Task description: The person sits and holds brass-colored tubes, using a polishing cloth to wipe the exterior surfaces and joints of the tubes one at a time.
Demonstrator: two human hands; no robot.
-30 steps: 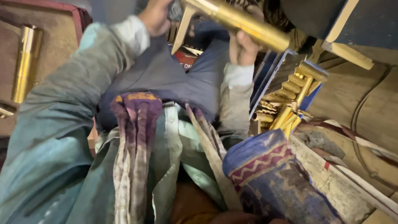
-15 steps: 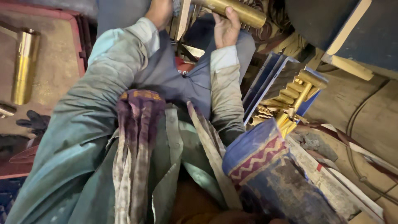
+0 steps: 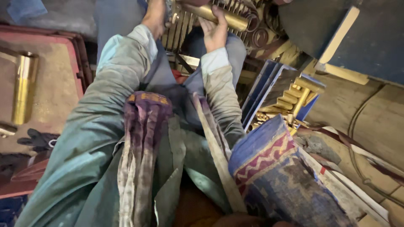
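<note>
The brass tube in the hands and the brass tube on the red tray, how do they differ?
The held brass tube is gripped by the right hand and left hand, slanting across the top; the tray's brass tube lies untouched, pointing lengthwise on the red tray. Both are shiny, golden cylinders.

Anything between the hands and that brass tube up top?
Nothing visible. The right hand is wrapped on the brass tube, and the left hand touches its near end by the metal fitting. The top edge of the view cuts off part of the left grip.
</note>
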